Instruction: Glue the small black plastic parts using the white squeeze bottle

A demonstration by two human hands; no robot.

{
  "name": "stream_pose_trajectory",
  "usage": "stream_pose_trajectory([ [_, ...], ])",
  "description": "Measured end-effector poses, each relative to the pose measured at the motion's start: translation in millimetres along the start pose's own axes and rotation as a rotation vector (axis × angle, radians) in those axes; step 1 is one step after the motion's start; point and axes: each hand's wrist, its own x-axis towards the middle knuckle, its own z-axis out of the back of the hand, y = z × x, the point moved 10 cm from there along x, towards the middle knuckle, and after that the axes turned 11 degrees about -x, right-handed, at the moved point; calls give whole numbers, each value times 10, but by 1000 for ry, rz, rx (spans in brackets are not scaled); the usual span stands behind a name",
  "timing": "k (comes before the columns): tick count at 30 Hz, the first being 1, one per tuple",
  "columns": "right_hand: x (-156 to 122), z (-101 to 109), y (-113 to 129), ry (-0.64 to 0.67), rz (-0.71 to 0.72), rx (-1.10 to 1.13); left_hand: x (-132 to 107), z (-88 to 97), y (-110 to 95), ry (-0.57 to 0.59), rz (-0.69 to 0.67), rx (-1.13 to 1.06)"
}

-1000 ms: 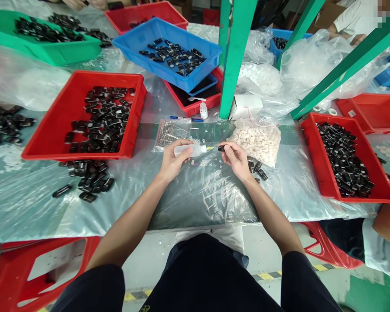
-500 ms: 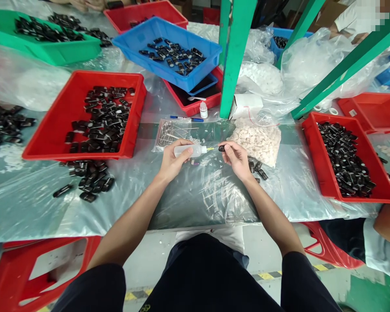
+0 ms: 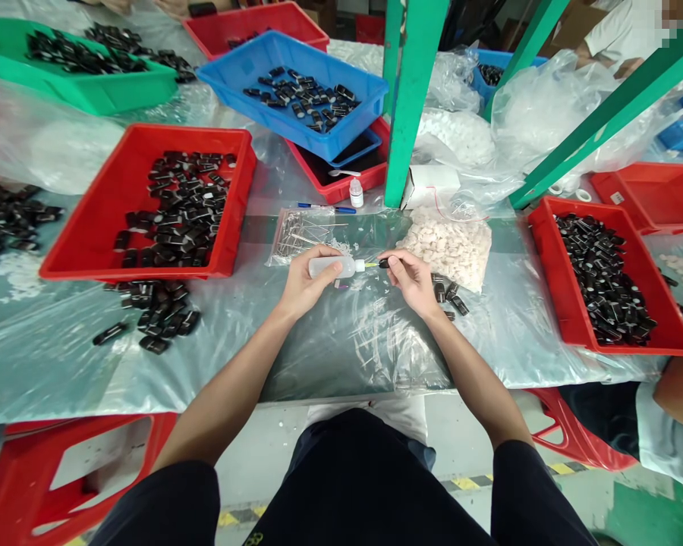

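My left hand (image 3: 303, 284) is wrapped round a small white squeeze bottle (image 3: 333, 266) lying sideways, its yellow nozzle pointing right. My right hand (image 3: 410, 280) pinches a small black part (image 3: 384, 263) between thumb and fingers. The nozzle tip touches that part. Both hands hover over the clear plastic sheet at the table's middle. A few loose black parts (image 3: 451, 296) lie just right of my right hand, beside a bag of white pieces (image 3: 449, 244).
A red tray of black parts (image 3: 91, 227) sits at left, another red tray (image 3: 552, 250) at right. A loose pile of black parts (image 3: 153, 315) lies left of my hands. Blue tray (image 3: 296, 129), green tray (image 3: 119, 91), green posts (image 3: 410, 98), a bag of pins (image 3: 296, 231). Another person's arm (image 3: 680, 394) at right.
My right hand moved slightly left, bringing the black part up against the bottle's nozzle. The left hand and bottle stayed nearly still.
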Motion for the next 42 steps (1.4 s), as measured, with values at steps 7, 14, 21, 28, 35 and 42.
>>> stream_pose_trajectory([
  [7,-23,-82,-95,52,-54,98,-7,-1,-52,3,-24,26],
  [14,-28,-85,-78,62,-43,92,-1,8,-19,16,-15,19],
  [21,-26,-69,-71,62,-17,65,-1,-7,-14,14,-4,-8],
  [28,-38,-68,-126,66,-11,25,2,-9,-16,16,-12,-12],
  [35,-37,-79,-75,73,29,78,2,-21,-12,28,-14,-28],
  [42,-33,-77,-126,70,10,77,-9,-33,-59,26,-22,10],
])
